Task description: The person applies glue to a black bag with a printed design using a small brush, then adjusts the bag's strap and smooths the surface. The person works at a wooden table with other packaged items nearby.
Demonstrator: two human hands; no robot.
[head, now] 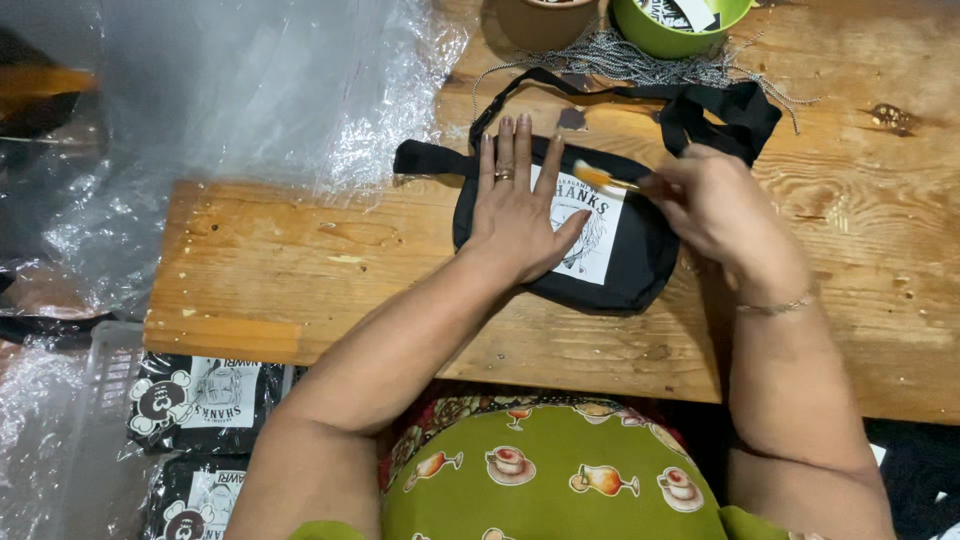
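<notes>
I keep my left hand flat on the black waist bag while my right hand's grip pinches the small brush lightly over the white patch.

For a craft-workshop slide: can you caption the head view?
Left hand pressed flat on a black waist bag while the right hand draws a small brush across its white label.

Small craft or packing workshop: rough bare-wood plank table, crumpled clear plastic wrapping sheet, stacked black printed pouches sealed in clear bags inside a pale plastic crate, loose grey braided cords, round green plastic bowl holding labels.
</notes>
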